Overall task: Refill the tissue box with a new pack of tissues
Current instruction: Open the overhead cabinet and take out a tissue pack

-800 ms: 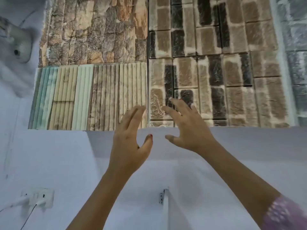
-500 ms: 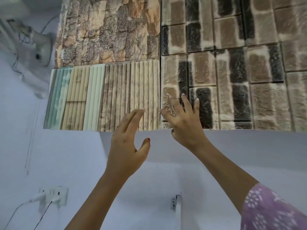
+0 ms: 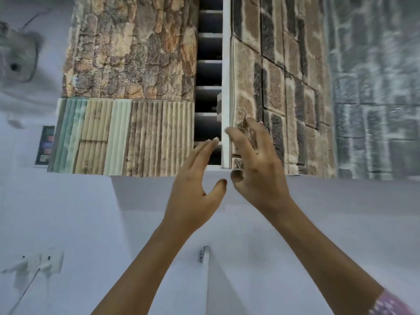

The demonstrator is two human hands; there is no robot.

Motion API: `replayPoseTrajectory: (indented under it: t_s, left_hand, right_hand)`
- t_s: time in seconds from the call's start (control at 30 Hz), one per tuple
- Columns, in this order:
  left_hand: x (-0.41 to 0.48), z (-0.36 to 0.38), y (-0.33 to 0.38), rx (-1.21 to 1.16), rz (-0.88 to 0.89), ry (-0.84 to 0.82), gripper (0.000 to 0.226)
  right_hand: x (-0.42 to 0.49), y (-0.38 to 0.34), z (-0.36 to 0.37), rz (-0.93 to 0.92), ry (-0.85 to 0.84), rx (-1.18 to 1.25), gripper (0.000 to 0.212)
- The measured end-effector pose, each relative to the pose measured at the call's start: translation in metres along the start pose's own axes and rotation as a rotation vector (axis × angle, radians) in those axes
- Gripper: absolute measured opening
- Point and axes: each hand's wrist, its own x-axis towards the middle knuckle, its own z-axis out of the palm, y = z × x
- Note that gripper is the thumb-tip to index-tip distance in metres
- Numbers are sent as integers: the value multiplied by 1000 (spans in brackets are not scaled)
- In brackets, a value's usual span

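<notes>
View upward at a wall cupboard with two doors, both arms raised toward it. The right hand [image 3: 256, 164] has its fingers curled round the white edge of the right door [image 3: 279, 87], which is clad in a brick pattern and stands swung partly outward; the thumb lies below the door's lower corner and the fingertips [image 3: 231, 133] press on the edge strip. The left hand [image 3: 193, 183] is open and holds nothing, its fingers straight and together, their tips at the bottom of the dark gap [image 3: 208, 71] between the doors, its thumb spread toward the right hand; the two hands lie just beside each other without visibly touching. The left door [image 3: 129, 87] is closed and carries two claddings: rough stone above, vertical ribbed strips below. Within the gap, several pale horizontal shelf edges are visible, one above another; blur prevents an exact count, and what the shelves hold cannot be told. Neither a tissue box nor a pack of tissues can be made out anywhere in this view, so their position relative to the hands cannot be told. On the white wall [image 3: 68, 212] below: one socket plate [image 3: 48, 261] with plugs at lower left, and one small bracket [image 3: 203, 253] beneath the hands. One patterned sleeve [image 3: 391, 306] shows at lower right.
</notes>
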Motion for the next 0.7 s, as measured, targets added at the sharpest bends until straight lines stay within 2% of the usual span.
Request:
replayPoseTrajectory:
  t_s: [0.1, 0.27, 0.37, 0.5, 0.7]
  left_hand:
    - [-2, 7, 41, -71, 45, -27, 68]
    - [-6, 23, 91, -196, 89, -32, 67]
    - [-6, 36, 114, -233, 98, -57, 67]
    - [2, 60, 140, -278, 124, -89, 67]
    - [8, 101, 162, -337, 140, -100, 66]
  right_hand:
    - [-4, -2, -46, 42, 85, -35, 79]
    - [-21, 10, -124, 186, 203, -14, 70]
    - [-33, 31, -168, 235, 328, 3, 64]
    - [-47, 65, -215, 383, 432, 102, 66]
    - [-66, 124, -265, 602, 479, 241, 76]
